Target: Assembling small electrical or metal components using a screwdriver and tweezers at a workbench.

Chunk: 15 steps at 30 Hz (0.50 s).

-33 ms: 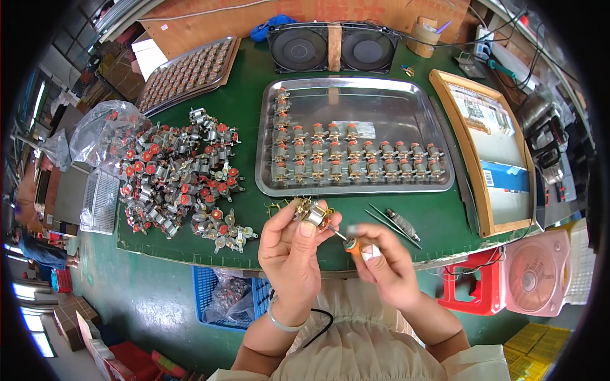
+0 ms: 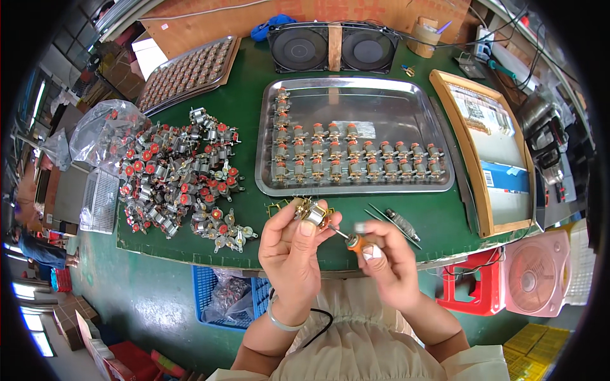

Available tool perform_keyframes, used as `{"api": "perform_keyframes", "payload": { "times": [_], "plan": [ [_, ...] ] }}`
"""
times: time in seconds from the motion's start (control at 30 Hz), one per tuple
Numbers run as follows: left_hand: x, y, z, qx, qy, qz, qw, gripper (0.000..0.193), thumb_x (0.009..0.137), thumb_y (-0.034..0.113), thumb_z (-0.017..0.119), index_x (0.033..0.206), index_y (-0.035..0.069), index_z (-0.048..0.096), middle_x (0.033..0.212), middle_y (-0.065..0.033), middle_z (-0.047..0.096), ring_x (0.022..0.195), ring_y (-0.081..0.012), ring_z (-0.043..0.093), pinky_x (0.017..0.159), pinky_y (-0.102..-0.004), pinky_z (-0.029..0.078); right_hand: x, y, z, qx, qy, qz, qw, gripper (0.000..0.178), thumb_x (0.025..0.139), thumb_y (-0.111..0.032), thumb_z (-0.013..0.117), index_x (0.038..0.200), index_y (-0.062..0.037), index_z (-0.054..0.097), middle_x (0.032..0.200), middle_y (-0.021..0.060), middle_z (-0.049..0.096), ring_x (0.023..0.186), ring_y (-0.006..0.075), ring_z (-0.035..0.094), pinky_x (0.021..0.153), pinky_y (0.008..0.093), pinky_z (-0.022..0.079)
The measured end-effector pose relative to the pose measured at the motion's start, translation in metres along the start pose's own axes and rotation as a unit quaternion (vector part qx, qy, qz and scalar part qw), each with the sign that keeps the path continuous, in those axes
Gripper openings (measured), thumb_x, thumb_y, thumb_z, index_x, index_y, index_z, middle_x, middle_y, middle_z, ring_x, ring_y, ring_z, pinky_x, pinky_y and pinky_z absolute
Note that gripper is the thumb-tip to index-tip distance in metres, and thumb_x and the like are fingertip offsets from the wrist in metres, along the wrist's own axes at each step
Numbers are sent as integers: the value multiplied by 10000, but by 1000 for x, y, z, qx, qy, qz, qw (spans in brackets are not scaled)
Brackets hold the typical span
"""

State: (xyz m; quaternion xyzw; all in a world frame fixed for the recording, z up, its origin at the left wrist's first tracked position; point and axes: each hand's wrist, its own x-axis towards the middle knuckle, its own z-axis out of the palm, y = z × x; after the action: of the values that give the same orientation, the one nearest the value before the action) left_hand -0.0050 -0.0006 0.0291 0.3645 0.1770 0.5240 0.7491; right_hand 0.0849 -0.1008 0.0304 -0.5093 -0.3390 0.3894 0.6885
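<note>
1. Left hand (image 2: 293,257) has a small silver-and-brass part (image 2: 311,214) pinched in its fingers, over the near side of the green worktop (image 2: 246,89).
2. Right hand (image 2: 393,263) is gripping an orange-handled screwdriver (image 2: 358,244), tip right by that part.
3. Big messy pile (image 2: 181,181) of red-ended parts off left.
4. Further back, metal tray (image 2: 356,189) with similar ones in rows.

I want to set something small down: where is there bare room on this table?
Bare green table shows between the metal parts heap and the large tray, broader toward the back. The tray's far right corner is bare too. Crowded: the heap, and the near middle, with left hand, right hand and screwdriver.
</note>
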Motion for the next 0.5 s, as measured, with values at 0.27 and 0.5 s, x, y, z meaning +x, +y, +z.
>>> {"api": "perform_keyframes", "payload": {
  "times": [0.27, 0.5],
  "plan": [
    [-3, -5, 3, -28, -22, 10, 999, 279, 845, 42, 517, 1103, -18, 429, 997, -207, 579, 859, -310, 608, 724, -358, 539, 6, 15, -5, -400, 138, -358, 832, 232, 695, 7, 652, 897, -35, 545, 774, 78, 498, 662, 194, 456, 548, 265, 355],
    [-6, -6, 1, -32, -43, 9, 999, 283, 848, 43, 513, 1108, -17, 419, 1015, -213, 569, 872, -313, 604, 739, -368, 534, 7, -4, -15, 239, -40, 230, 942, 434, 916, -351, 360, 864, 46, 526, 440, -9, 338, 391, 68, 339, 408, 196, 292]
  ]
}}
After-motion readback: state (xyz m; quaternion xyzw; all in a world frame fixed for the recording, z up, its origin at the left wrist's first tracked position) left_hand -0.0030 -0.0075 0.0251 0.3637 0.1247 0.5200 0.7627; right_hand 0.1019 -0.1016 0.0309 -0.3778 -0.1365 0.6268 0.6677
